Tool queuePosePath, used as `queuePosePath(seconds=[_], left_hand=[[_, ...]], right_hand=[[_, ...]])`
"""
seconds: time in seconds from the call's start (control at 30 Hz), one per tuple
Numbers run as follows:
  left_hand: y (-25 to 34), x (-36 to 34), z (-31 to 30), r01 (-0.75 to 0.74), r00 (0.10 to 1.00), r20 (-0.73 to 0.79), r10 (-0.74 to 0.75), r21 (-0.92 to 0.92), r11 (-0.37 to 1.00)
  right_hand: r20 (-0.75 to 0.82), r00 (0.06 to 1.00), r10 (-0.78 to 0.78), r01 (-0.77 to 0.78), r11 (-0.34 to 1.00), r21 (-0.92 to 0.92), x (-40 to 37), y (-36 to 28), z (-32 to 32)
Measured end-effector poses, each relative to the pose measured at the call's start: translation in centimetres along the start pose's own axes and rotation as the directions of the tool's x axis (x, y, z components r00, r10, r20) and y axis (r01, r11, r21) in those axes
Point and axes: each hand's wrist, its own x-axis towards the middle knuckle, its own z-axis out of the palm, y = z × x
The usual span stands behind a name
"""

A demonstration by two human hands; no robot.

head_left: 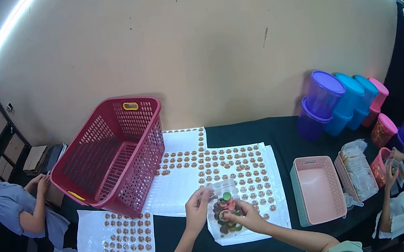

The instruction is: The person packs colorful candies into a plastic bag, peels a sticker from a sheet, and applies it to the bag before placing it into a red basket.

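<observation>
The left hand (198, 212) is pinching a clear bag (228, 196), fingers nearly closed; the right hand's (250, 219) bent fingers are touching its front, grip unclear. It is hanging toward six o'clock, above a white sheet (277, 224).

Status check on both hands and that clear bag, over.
Left hand pinching clear bag near top; right hand at its right side, grip unclear. Colored pieces inside. Nothing visibly blocking; maroon basket off to left.

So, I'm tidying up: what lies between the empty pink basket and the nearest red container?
A narrow pink basket holding clear plastic bags, as the head view shows.
</observation>
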Motion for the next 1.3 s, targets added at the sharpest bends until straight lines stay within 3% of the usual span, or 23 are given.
queuePosePath(seconds=[0.07,0.13,0.2,0.27,0.3,0.37,0.47,0.53,0.63,0.7,0.73,0.83,0.93,1.0,1.1,1.23,1.3], left_hand=[[0.0,0.1,-0.7,-0.061,0.998,-0.028,0.063,0.073,0.995],[1.4,-0.1,-1.1,-0.093,0.993,-0.064,0.103,0.144,0.985],[2.0,-0.1,-1.9,-0.200,0.979,0.128,0.157,0.490,0.849],[2.7,-0.6,-1.5,-0.287,0.956,0.202,0.210,0.527,0.800],[2.9,-1.1,-1.1,-0.300,0.948,0.258,0.187,0.525,0.797],[3.2,-1.6,-0.4,-0.294,0.943,0.294,0.157,0.514,0.805],[4.3,-1.6,-0.5,-0.264,0.962,0.207,0.177,0.554,0.790],[5.3,-1.4,-0.8,-0.391,0.919,0.217,0.330,0.621,0.679],[7.7,-2.4,-1.0,-0.435,0.898,0.272,0.344,0.653,0.620],[9.6,-3.3,-1.1,-0.609,0.793,0.520,0.316,0.677,0.414],[9.8,-3.7,-1.1,-0.608,0.794,0.519,0.316,0.678,0.413],[10.1,-4.6,-1.0,-0.745,0.665,0.680,0.307,0.577,0.336],[9.8,-4.6,-0.7,-0.779,0.625,0.718,0.306,0.548,0.306],[9.9,-4.7,0.2,-0.803,0.595,0.731,0.335,0.519,0.293],[10.0,-4.6,0.7,-0.820,0.545,0.783,0.299,0.424,0.385],[10.7,-4.2,1.0,-0.826,0.530,0.802,0.276,0.415,0.382],[10.4,-3.6,0.9,-0.781,0.581,0.771,0.259,0.440,0.442]], right_hand=[[0.057,0.998,-0.003,0.001,1.000,0.023,0.3,0.2,0.1],[-0.071,0.997,-0.035,0.030,0.997,-0.077,0.7,0.1,-0.1],[-0.176,0.946,-0.272,0.221,0.938,-0.266,1.4,-2.0,-0.9],[0.029,0.886,-0.463,0.388,0.705,-0.593,1.9,-3.3,-2.1],[0.028,0.885,-0.464,0.388,0.705,-0.594,2.0,-3.7,-2.1],[0.302,0.828,-0.473,0.541,0.531,-0.652,2.2,-4.6,-1.8],[0.276,0.857,-0.434,0.509,0.638,-0.578,1.9,-6.5,-1.1],[0.271,0.852,-0.447,0.517,0.644,-0.564,1.8,-7.4,-1.0],[0.334,0.800,-0.498,0.594,0.584,-0.553,1.3,-9.2,-1.5],[0.384,0.773,-0.506,0.634,0.578,-0.514,0.4,-9.9,-2.8],[0.433,0.743,-0.511,0.670,0.573,-0.472,0.0,-10.1,-3.5],[0.438,0.761,-0.479,0.645,0.631,-0.431,-1.2,-9.9,-4.6],[0.419,0.770,-0.481,0.633,0.652,-0.417,-2.2,-10.7,-6.1],[0.434,0.786,-0.440,0.617,0.595,-0.514,-3.1,-11.7,-7.3],[0.443,0.784,-0.435,0.620,0.589,-0.519,-4.2,-13.4,-8.3],[0.379,0.813,-0.443,0.583,0.621,-0.524,-4.9,-14.0,-8.9],[0.330,0.825,-0.459,0.565,0.644,-0.516,-4.8,-13.7,-9.0]])
